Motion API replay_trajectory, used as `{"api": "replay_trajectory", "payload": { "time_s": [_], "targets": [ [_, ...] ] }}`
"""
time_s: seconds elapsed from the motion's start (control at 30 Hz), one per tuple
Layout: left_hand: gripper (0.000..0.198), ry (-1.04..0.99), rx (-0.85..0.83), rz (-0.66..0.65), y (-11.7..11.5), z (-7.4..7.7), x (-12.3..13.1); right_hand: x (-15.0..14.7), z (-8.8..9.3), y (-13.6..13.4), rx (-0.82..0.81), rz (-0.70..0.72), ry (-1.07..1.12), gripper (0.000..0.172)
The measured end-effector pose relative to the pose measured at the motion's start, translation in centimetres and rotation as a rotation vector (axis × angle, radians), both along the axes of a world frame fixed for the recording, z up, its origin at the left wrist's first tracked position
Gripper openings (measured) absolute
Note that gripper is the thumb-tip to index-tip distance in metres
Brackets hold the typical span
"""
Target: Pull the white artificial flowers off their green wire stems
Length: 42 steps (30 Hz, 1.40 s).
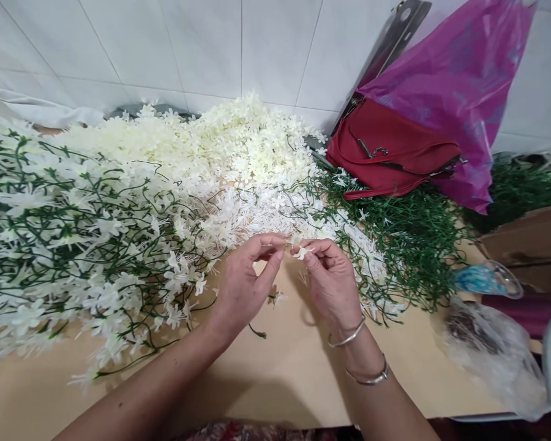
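Over the table, my two hands meet fingertip to fingertip. My right hand (328,278) is closed in a pinch on a small white artificial flower (302,252) with pointed petals. The thumb and forefinger of my left hand (248,278) are pressed together just beside it; what they pinch is too thin to make out. A green stem (258,333) shows below my left hand, partly hidden by it. Behind the fingers lies a heap of thin white stamens (261,211). On the left spreads a pile of white flowers on green stems (96,233).
Loose cream blossoms (252,138) are heaped against the tiled wall (202,49). To the right are green stems (408,239), a red bag (390,147), a purple plastic bag (459,92), a blue mask (480,279) and a clear plastic bag (500,349) on the table (275,380).
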State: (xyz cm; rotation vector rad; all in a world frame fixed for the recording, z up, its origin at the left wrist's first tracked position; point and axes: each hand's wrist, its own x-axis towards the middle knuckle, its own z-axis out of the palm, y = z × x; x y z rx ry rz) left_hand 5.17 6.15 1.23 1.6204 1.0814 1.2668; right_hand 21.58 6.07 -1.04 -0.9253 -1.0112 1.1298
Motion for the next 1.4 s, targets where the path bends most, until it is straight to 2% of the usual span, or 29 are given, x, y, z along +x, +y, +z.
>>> {"api": "replay_trajectory", "payload": {
  "time_s": [0.07, 0.1, 0.13, 0.2, 0.27, 0.33, 0.4, 0.57, 0.67, 0.77, 0.87, 0.93, 1.07, 1.13, 1.4],
  "targets": [
    [0.015, 0.121, 0.015, 0.020, -0.3, 0.9, -0.9, 0.0, 0.1, 0.0, -0.028, 0.005, 0.031, 0.019],
    [0.014, 0.201, 0.038, -0.009, -0.7, 1.3, -1.5, 0.0, 0.2, 0.0, -0.041, 0.000, 0.041, 0.022],
    [0.011, 0.290, 0.067, -0.072, -1.0, 1.6, -2.2, 0.0, 0.4, 0.0, -0.052, -0.005, 0.051, 0.024],
    [0.007, 0.445, 0.118, -0.275, -2.1, 1.6, -3.6, 0.0, 0.6, 0.0, -0.065, -0.011, 0.076, 0.026],
    [0.009, 0.585, 0.160, -0.449, -3.2, 1.0, -4.9, 0.1, 0.7, 0.0, -0.077, -0.009, 0.103, 0.026],
    [0.011, 0.710, 0.188, -0.521, -4.1, 0.0, -5.7, 0.3, 0.7, 0.0, -0.097, -0.009, 0.105, 0.028],
    [0.006, 0.779, 0.204, -0.562, -4.6, -1.0, -6.0, 0.5, 0.6, 0.0, -0.107, -0.024, 0.075, 0.029],
    [0.028, 0.778, 0.264, -0.596, -4.2, -2.4, -5.5, 1.3, 0.3, 0.1, -0.075, -0.050, 0.030, 0.024],
    [0.023, 0.717, 0.229, -0.599, -4.1, -1.9, -5.2, 1.7, 0.3, 0.3, -0.082, -0.035, 0.061, 0.024],
    [0.012, 0.440, 0.028, -0.623, -4.1, -0.8, -5.1, 1.8, 0.6, 0.3, -0.123, 0.005, 0.088, 0.025],
    [0.015, 0.106, -0.192, -0.528, -4.0, -0.3, -4.7, 1.7, 0.9, 0.2, -0.175, 0.064, 0.070, 0.027],
    [0.018, -0.022, -0.270, -0.425, -3.7, -0.9, -4.3, 1.6, 0.9, 0.0, -0.197, 0.103, 0.042, 0.029],
    [0.022, -0.135, -0.323, -0.223, -3.2, -3.0, -3.5, 1.4, 0.6, -0.2, -0.211, 0.197, -0.089, 0.027],
    [0.027, -0.172, -0.333, -0.166, -3.0, -3.7, -3.3, 1.3, 0.4, -0.4, -0.202, 0.252, -0.162, 0.027],
    [0.034, -0.215, -0.376, -0.149, -3.0, -3.2, -3.1, 0.3, 0.6, -0.7, -0.254, 0.458, -0.242, 0.025]
  ]
}}
